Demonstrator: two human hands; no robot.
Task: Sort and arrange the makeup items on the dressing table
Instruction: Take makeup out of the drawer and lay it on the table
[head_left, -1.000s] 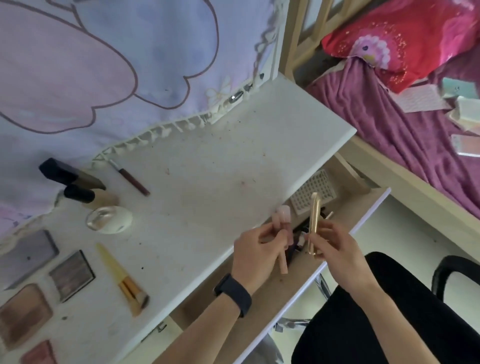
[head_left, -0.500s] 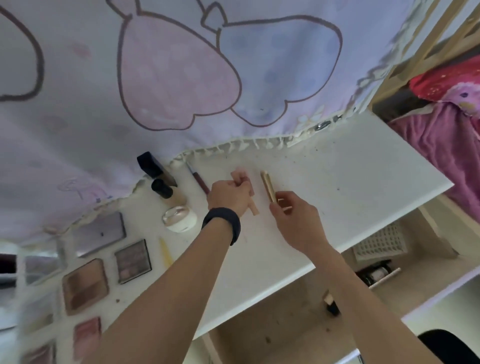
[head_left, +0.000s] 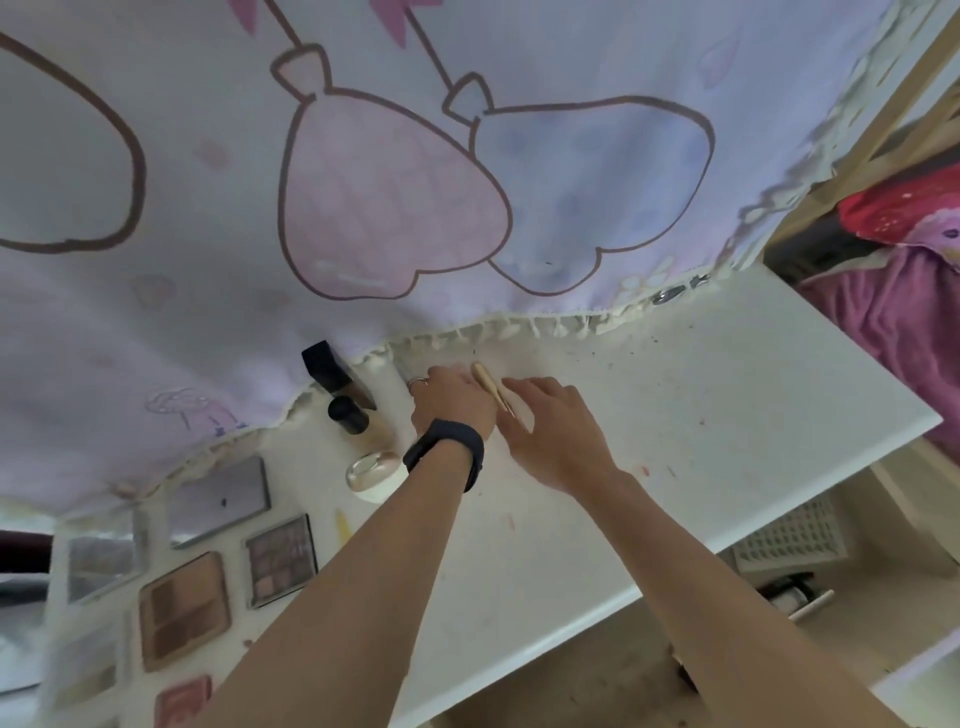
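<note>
A slim gold tube (head_left: 487, 383) lies on the white dressing table (head_left: 701, 395) near the cloth's fringe, between my two hands. My right hand (head_left: 550, 431) is spread over the table with straight fingers, its fingertips beside the tube's lower end. My left hand (head_left: 452, 397), with a dark watch on the wrist, is bent down just left of the tube; its fingers curl out of sight. The pink tube it carried earlier is hidden.
Two black-capped bottles (head_left: 343, 395) and a round compact (head_left: 375, 473) stand left of my hands. Several palettes (head_left: 283, 558) and a yellow brush handle (head_left: 342, 526) lie at the lower left. An open drawer holds a white basket (head_left: 789, 535). A printed cloth (head_left: 363, 208) hangs behind.
Both hands rose from over the drawer to the back of the table. The gold tube left my right hand and now lies on the tabletop; the pink tube went out of sight.
</note>
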